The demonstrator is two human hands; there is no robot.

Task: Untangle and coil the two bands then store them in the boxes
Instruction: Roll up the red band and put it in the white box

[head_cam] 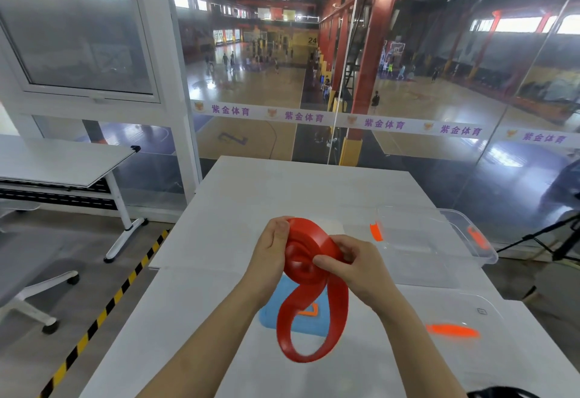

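Both hands up over the white table (219,196) — the left hand (270,248) cups the far edge of the red band (309,259), fingers closed on the half-wound coil, while the right hand (354,264) pinches it from the near side. A loose loop dangles below, over a blue mat (273,306). Two clear boxes — the far box (439,240) and the near box (489,313) — sit to the right.

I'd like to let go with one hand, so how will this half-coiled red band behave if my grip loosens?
Probably springy: the red band is wound only where the left hand and right hand pinch it, so the coil would likely unwind. It looks floppy, since the free loop droops in a loose curve. Its smooth, glossy surface suggests that it may slip.
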